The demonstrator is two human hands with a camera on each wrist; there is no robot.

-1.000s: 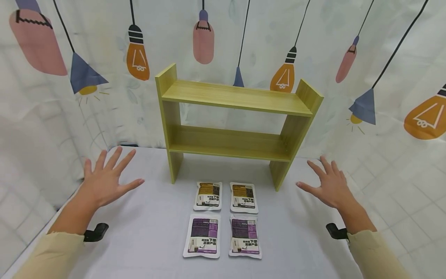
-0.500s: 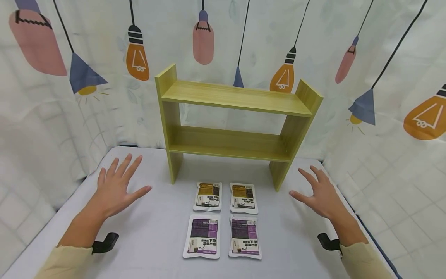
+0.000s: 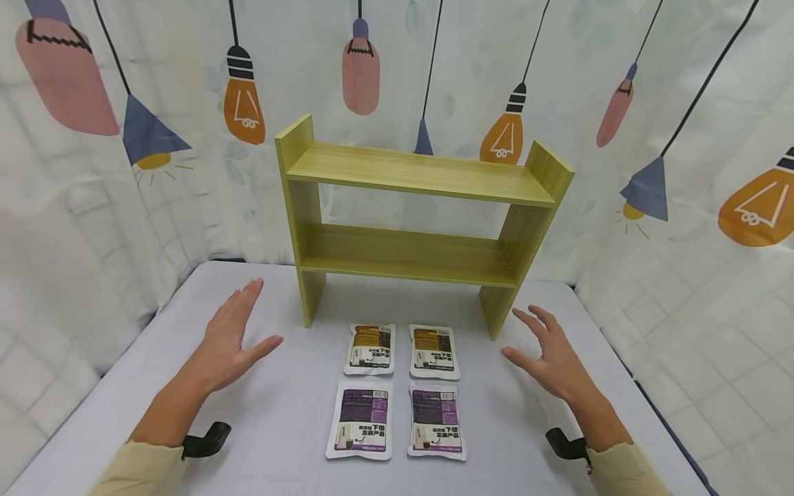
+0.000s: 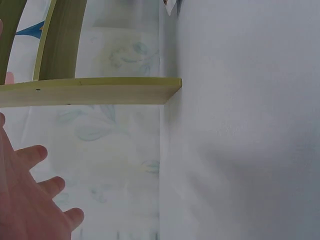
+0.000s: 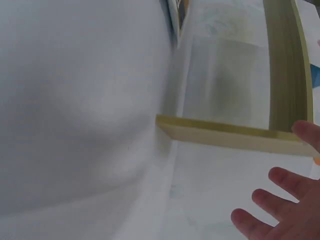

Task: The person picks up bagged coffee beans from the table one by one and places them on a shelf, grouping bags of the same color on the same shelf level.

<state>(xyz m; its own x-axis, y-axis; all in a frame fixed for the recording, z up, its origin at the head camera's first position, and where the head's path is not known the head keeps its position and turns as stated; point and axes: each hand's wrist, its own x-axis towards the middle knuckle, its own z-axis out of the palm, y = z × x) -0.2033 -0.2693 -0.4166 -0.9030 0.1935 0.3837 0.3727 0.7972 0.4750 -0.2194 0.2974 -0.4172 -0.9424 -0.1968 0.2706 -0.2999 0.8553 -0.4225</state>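
My left hand (image 3: 222,351) hovers over the table left of the packets, fingers straight and thumb out, holding nothing. On the other side my right hand (image 3: 552,358) is raised with its fingers spread and slightly bent, also holding nothing. Between them lie two purple-and-white packets, the left one (image 3: 360,420) and the right one (image 3: 437,421), in the nearer row. Behind these are two smaller brown-and-white packets, one left (image 3: 370,349) and one right (image 3: 433,352). In the left wrist view my fingers (image 4: 54,187) point toward the shelf's side panel.
A yellow-green two-tier wooden shelf (image 3: 409,255) stands at the back of the table, its boards bare. The table (image 3: 273,427) has a white cover. A curtain (image 3: 397,76) printed with lamps and bulbs hangs behind and on both sides.
Both hands have moved inward and a little nearer to me, toward the packets. The left fingers have drawn closer together. Packets and shelf have stayed put.
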